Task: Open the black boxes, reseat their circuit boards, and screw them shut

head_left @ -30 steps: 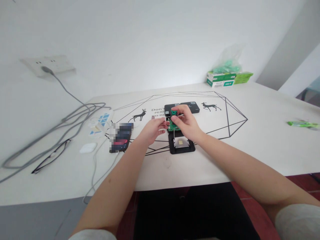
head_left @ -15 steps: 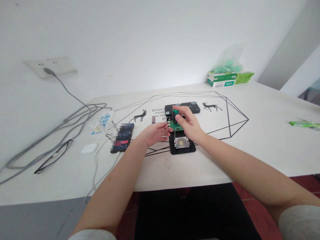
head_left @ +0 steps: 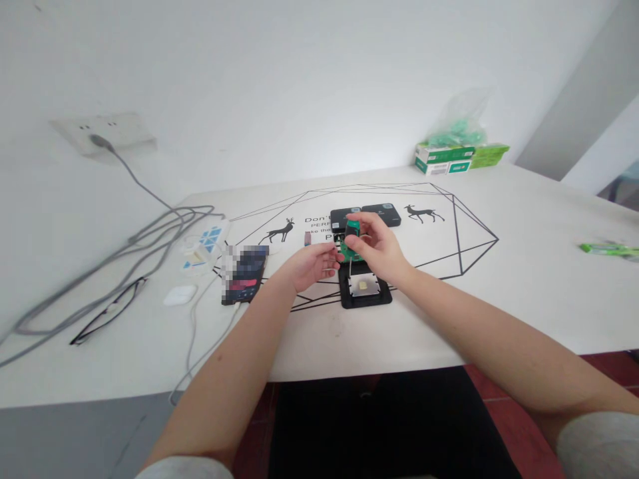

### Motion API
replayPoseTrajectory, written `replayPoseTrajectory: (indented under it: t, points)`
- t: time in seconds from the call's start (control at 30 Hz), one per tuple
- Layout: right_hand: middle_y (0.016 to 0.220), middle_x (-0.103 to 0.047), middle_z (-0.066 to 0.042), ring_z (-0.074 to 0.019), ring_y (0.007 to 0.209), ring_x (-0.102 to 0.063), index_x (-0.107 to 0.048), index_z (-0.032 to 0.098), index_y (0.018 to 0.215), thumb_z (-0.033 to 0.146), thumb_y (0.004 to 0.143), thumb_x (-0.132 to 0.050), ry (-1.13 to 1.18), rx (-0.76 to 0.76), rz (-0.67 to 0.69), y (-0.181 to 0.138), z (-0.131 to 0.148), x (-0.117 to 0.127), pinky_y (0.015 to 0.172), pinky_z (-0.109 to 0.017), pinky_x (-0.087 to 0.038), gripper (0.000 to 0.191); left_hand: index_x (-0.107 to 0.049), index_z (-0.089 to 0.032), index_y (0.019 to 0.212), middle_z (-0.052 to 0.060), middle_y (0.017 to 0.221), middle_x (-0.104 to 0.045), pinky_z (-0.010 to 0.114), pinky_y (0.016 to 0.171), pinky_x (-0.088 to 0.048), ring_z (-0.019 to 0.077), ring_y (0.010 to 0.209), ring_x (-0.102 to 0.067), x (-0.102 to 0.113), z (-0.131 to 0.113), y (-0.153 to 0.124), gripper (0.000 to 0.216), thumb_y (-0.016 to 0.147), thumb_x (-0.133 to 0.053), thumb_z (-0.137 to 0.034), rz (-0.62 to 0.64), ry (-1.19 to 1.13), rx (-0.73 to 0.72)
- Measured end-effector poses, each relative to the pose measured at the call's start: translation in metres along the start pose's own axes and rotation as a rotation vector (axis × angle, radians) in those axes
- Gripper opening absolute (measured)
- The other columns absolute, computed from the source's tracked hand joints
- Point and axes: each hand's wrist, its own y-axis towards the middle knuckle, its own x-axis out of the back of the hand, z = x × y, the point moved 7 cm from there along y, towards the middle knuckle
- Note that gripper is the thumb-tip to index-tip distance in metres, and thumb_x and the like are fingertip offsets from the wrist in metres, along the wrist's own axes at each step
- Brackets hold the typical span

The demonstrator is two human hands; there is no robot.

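My right hand (head_left: 378, 247) is closed round the green and black handle of a screwdriver (head_left: 353, 229). Its thin shaft points down towards the near edge of a green circuit board (head_left: 345, 251), and I cannot make out just where the tip rests. At the board's left edge is my left hand (head_left: 313, 265), thumb and fingers curled in a grip there. Part of the board is hidden under my right hand. Just in front lies a black casing half (head_left: 367, 301) with a silver metal plate (head_left: 364, 285) inside it.
Behind my hands lie two black boxes (head_left: 387, 214) with labels. A small reddish stick (head_left: 307, 238) lies left of them. Further left are a phone (head_left: 247, 273), a white case (head_left: 180, 295), glasses (head_left: 107, 311), a power strip (head_left: 204, 246) and cables. Green boxes (head_left: 444, 154) stand back right.
My right fingers have shifted round the screwdriver's handle, and the handle appears turned. My left hand stays at the board's edge, its fingers slightly more curled.
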Motion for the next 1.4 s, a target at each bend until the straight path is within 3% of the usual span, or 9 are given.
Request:
replayPoseTrajectory:
  t: [0.13, 0.23, 0.33, 0.43, 0.53, 0.63, 0.83, 1.0, 1.4]
  points:
    - [0.137, -0.065, -0.009, -0.0262, 0.123, -0.063, -0.067, 0.033, 0.134, 0.056, 0.104, -0.056, -0.022, 0.044, 0.068, -0.001, 0.011, -0.003, 0.097, -0.045, -0.061, 0.039, -0.069, -0.014, 0.088, 0.005, 0.085, -0.073, 0.025, 0.063, -0.050, 0.0134, 0.068, -0.067, 0.000, -0.001, 0.000, 0.013, 0.094, -0.075, -0.024, 0.007, 0.000, -0.015]
    - [0.114, -0.069, -0.007, -0.0234, 0.106, -0.068, -0.062, 0.031, 0.136, 0.053, 0.105, -0.056, 0.014, 0.023, 0.091, -0.002, 0.010, -0.006, 0.091, -0.044, -0.061, 0.038, -0.069, -0.014, 0.090, 0.005, 0.085, -0.072, 0.025, 0.063, -0.050, 0.0133, 0.067, -0.067, 0.000, -0.001, 0.001, 0.014, 0.091, -0.078, -0.024, 0.011, 0.013, -0.027]
    - [0.096, -0.062, -0.002, -0.0189, 0.085, -0.062, -0.060, 0.031, 0.131, 0.048, 0.100, -0.067, -0.009, 0.029, 0.053, -0.002, 0.006, -0.007, 0.076, -0.037, -0.060, 0.036, -0.070, -0.014, 0.094, 0.004, 0.087, -0.072, 0.025, 0.063, -0.050, 0.0129, 0.068, -0.067, 0.001, -0.001, 0.002, 0.018, 0.088, -0.083, -0.025, 0.024, 0.032, -0.055]
    - [0.102, -0.062, -0.002, -0.0159, 0.079, -0.057, -0.060, 0.031, 0.126, 0.038, 0.092, -0.076, -0.048, 0.039, -0.009, -0.004, 0.004, -0.005, 0.065, -0.032, -0.055, 0.038, -0.071, -0.014, 0.097, 0.004, 0.090, -0.072, 0.025, 0.066, -0.051, 0.0122, 0.070, -0.067, 0.001, -0.001, 0.002, 0.025, 0.084, -0.089, -0.026, 0.058, 0.038, -0.078]
    - [0.110, -0.064, -0.003, -0.0153, 0.079, -0.058, -0.059, 0.031, 0.129, 0.034, 0.089, -0.078, -0.072, 0.034, 0.006, -0.004, 0.002, -0.006, 0.064, -0.032, -0.057, 0.044, -0.073, -0.014, 0.097, 0.005, 0.091, -0.073, 0.025, 0.065, -0.050, 0.0124, 0.070, -0.067, 0.004, 0.000, 0.004, 0.024, 0.084, -0.089, -0.028, 0.059, 0.053, -0.066]
    - [0.114, -0.063, -0.004, -0.0167, 0.082, -0.062, -0.058, 0.033, 0.132, 0.039, 0.090, -0.078, -0.073, 0.036, -0.043, 0.000, 0.002, 0.003, 0.067, -0.035, -0.061, 0.047, -0.072, -0.014, 0.091, 0.005, 0.090, -0.073, 0.025, 0.063, -0.051, 0.0128, 0.070, -0.067, 0.007, 0.003, 0.007, 0.019, 0.088, -0.084, -0.029, 0.034, 0.066, -0.042]
    - [0.116, -0.058, -0.005, -0.0229, 0.098, -0.065, -0.045, 0.042, 0.139, 0.054, 0.093, -0.076, 0.001, 0.149, -0.294, 0.008, 0.006, 0.034, 0.085, -0.047, -0.066, 0.057, -0.071, -0.015, 0.085, 0.005, 0.090, -0.074, 0.025, 0.063, -0.051, 0.0131, 0.070, -0.067, 0.006, 0.002, 0.006, 0.026, 0.084, -0.089, -0.033, 0.037, 0.101, -0.076]
    - [0.120, -0.056, -0.004, -0.0228, 0.097, -0.066, -0.039, 0.043, 0.141, 0.064, 0.091, -0.073, 0.057, 0.084, -0.287, 0.009, -0.003, 0.033, 0.094, -0.054, -0.065, 0.063, -0.073, -0.014, 0.089, 0.008, 0.098, -0.075, 0.027, 0.069, -0.053, 0.0146, 0.077, -0.068, 0.001, 0.002, 0.002, 0.037, 0.078, -0.097, -0.040, 0.129, 0.147, -0.101]
    - [0.116, -0.055, -0.002, -0.0181, 0.087, -0.068, -0.039, 0.041, 0.136, 0.066, 0.089, -0.076, 0.089, 0.007, -0.309, 0.007, -0.009, 0.032, 0.089, -0.048, -0.068, 0.065, -0.073, -0.013, 0.089, 0.009, 0.099, -0.074, 0.029, 0.072, -0.055, 0.0146, 0.078, -0.067, -0.002, 0.003, -0.001, 0.043, 0.077, -0.098, -0.047, 0.182, 0.172, -0.109]
